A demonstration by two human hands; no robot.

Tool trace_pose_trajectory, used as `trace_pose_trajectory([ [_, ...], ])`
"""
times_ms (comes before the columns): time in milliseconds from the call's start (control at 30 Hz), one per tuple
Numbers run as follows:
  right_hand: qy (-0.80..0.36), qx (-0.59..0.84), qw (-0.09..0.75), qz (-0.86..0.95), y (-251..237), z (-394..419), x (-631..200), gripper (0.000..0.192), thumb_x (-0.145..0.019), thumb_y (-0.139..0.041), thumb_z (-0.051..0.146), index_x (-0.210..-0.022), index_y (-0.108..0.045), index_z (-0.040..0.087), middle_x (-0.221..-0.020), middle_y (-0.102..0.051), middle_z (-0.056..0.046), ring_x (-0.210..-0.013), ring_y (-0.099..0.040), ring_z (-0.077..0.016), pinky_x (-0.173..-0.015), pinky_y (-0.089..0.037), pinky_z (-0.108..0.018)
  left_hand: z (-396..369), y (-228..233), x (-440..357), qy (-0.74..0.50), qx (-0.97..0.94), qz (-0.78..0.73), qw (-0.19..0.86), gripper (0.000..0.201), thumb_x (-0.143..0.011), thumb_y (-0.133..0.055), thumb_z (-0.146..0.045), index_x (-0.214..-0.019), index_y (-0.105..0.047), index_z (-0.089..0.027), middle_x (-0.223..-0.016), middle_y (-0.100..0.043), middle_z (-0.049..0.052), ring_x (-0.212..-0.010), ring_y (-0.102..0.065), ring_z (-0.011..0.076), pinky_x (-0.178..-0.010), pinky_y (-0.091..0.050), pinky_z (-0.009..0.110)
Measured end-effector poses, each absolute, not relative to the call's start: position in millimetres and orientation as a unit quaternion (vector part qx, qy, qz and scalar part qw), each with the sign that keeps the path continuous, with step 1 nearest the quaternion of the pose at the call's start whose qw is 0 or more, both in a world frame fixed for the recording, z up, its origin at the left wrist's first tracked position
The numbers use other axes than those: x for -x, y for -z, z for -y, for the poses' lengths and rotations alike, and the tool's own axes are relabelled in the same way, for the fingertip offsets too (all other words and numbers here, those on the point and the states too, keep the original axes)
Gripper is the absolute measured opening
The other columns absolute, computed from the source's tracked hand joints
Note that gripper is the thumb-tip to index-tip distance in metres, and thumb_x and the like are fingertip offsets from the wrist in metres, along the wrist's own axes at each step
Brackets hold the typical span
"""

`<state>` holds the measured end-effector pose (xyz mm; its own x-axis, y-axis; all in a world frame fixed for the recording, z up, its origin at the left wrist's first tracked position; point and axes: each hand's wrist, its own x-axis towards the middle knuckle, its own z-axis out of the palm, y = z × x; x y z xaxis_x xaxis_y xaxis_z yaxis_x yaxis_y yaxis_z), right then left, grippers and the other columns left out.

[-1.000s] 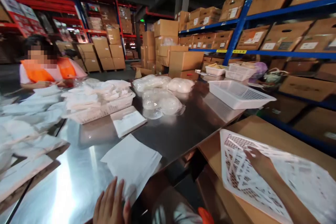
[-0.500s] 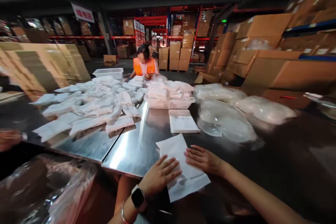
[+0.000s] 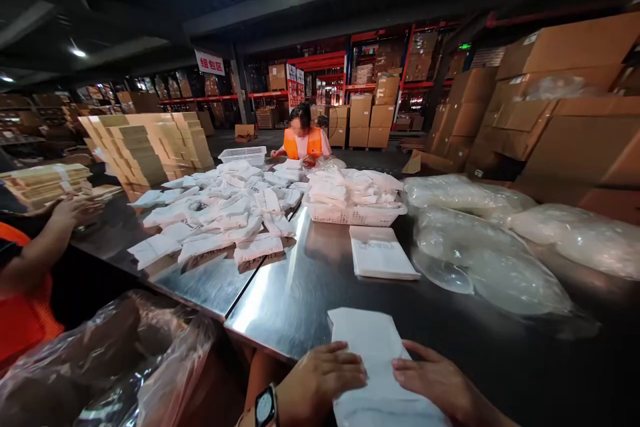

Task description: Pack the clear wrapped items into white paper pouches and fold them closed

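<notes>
A flat white bag (image 3: 373, 333) lies on the metal table's near part, its top end pointing away from me and its lower end cut off by the frame. My left hand (image 3: 327, 373), with a watch (image 3: 265, 407) on the wrist, rests on the bag's left side, fingers stretched over it. My right hand (image 3: 435, 373) lies on the right edge, fingers extended and a little apart. Both hands are open, pressing on the bag; their thumbs are hidden. Just beyond is a neat stack of white bags (image 3: 383, 252).
A heap of filled white bags (image 3: 225, 213) covers the left table. A white basket (image 3: 355, 213) holds more. Clear plastic bags (image 3: 480, 253) lie to the right. A plastic-lined box (image 3: 115, 353) stands near left. Co-workers in orange vests (image 3: 303, 143) are opposite and at left.
My view has tilted up and turned left, so the bag and my hands appear lower. Both hands stay on the bag, now nearer its side edges. A left-side co-worker shows more.
</notes>
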<state>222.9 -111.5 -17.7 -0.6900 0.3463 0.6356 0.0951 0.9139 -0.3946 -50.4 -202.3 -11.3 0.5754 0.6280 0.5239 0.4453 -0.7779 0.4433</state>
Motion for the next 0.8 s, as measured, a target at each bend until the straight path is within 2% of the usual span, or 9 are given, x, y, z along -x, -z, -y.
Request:
trace_pose_trajectory([
  [67,-0.203,0.184,0.381,0.883,-0.9,117.7,-218.6,0.040,-0.095,-0.040,0.052,-0.096,-0.073,0.029,-0.082,-0.074,-0.003,-0.077,-0.071,-0.0207,-0.079,-0.057,-0.033,209.6,-6.0,48.1,-0.410,-0.801,-0.372,0.229,0.043,-0.101,-0.029,-0.040,-0.116,-0.063,-0.017,-0.105,-0.071,0.010,-0.097,-0.065,0.0180,-0.092,-0.048,0.029],
  [133,-0.237,0.263,0.351,0.867,-25.0,116.8,-211.8,0.045,-0.094,-0.041,0.055,-0.079,-0.072,0.026,-0.070,-0.071,-0.003,-0.062,-0.067,-0.0182,-0.058,-0.053,-0.026,207.3,-20.8,44.2,-0.449,-0.706,-0.459,0.301,0.051,-0.101,-0.026,-0.045,-0.100,-0.067,-0.016,-0.089,-0.070,0.008,-0.079,-0.062,0.0161,-0.072,-0.049,0.024],
  [233,-0.280,0.339,0.353,0.826,-51.1,106.0,-201.5,0.051,-0.093,-0.037,0.058,-0.071,-0.067,0.022,-0.064,-0.066,-0.003,-0.057,-0.062,-0.0173,-0.053,-0.050,-0.025,188.4,-34.9,39.7,-0.473,-0.636,-0.501,0.348,0.055,-0.099,-0.028,-0.053,-0.079,-0.063,-0.015,-0.074,-0.061,0.003,-0.066,-0.052,0.0129,-0.059,-0.041,0.022],
  [367,-0.255,0.317,0.408,0.817,-51.5,94.3,-199.8,0.050,-0.089,-0.042,0.062,-0.081,-0.070,0.022,-0.073,-0.070,-0.006,-0.066,-0.066,-0.0218,-0.058,-0.054,-0.029,167.5,-35.5,41.2,-0.492,-0.641,-0.493,0.322,0.057,-0.098,-0.028,-0.056,-0.075,-0.061,-0.015,-0.069,-0.055,0.001,-0.063,-0.046,0.0128,-0.059,-0.038,0.024],
  [500,-0.246,0.284,0.385,0.843,-29.1,97.5,-207.1,0.043,-0.090,-0.044,0.055,-0.083,-0.073,0.024,-0.080,-0.074,-0.008,-0.078,-0.071,-0.0252,-0.068,-0.058,-0.033,172.4,-16.5,46.2,-0.436,-0.725,-0.445,0.294,0.058,-0.098,-0.024,-0.055,-0.095,-0.067,-0.016,-0.085,-0.066,0.007,-0.078,-0.057,0.0174,-0.074,-0.044,0.027],
  [567,-0.249,0.254,0.363,0.861,-14.6,102.9,-210.5,0.040,-0.091,-0.045,0.052,-0.081,-0.074,0.026,-0.079,-0.074,-0.006,-0.076,-0.071,-0.0237,-0.068,-0.058,-0.031,179.6,-3.3,45.4,-0.424,-0.742,-0.435,0.285,0.060,-0.098,-0.022,-0.056,-0.101,-0.068,-0.017,-0.091,-0.069,0.008,-0.084,-0.059,0.0189,-0.081,-0.045,0.028],
  [633,-0.247,0.255,0.355,0.865,-0.5,109.3,-213.4,0.041,-0.090,-0.046,0.054,-0.078,-0.074,0.027,-0.078,-0.074,-0.006,-0.073,-0.071,-0.0226,-0.066,-0.058,-0.030,187.2,9.1,40.9,-0.435,-0.720,-0.461,0.282,0.062,-0.098,-0.022,-0.057,-0.097,-0.069,-0.018,-0.088,-0.070,0.008,-0.081,-0.059,0.0188,-0.079,-0.046,0.028],
  [700,-0.252,0.311,0.369,0.839,10.9,115.4,-215.6,0.045,-0.089,-0.044,0.058,-0.077,-0.074,0.026,-0.078,-0.074,-0.006,-0.072,-0.070,-0.0227,-0.065,-0.058,-0.029,193.6,19.4,33.3,-0.454,-0.680,-0.499,0.288,0.063,-0.097,-0.022,-0.058,-0.093,-0.070,-0.018,-0.086,-0.069,0.008,-0.078,-0.058,0.0186,-0.076,-0.047,0.028],
  [800,-0.279,0.426,0.386,0.769,21.4,120.2,-216.8,0.055,-0.086,-0.042,0.066,-0.068,-0.072,0.024,-0.061,-0.068,-0.004,-0.056,-0.066,-0.0217,-0.051,-0.053,-0.027,197.3,32.4,20.0,-0.479,-0.612,-0.559,0.288,0.060,-0.097,-0.024,-0.057,-0.089,-0.068,-0.018,-0.085,-0.068,0.008,-0.078,-0.057,0.0186,-0.074,-0.046,0.028],
])
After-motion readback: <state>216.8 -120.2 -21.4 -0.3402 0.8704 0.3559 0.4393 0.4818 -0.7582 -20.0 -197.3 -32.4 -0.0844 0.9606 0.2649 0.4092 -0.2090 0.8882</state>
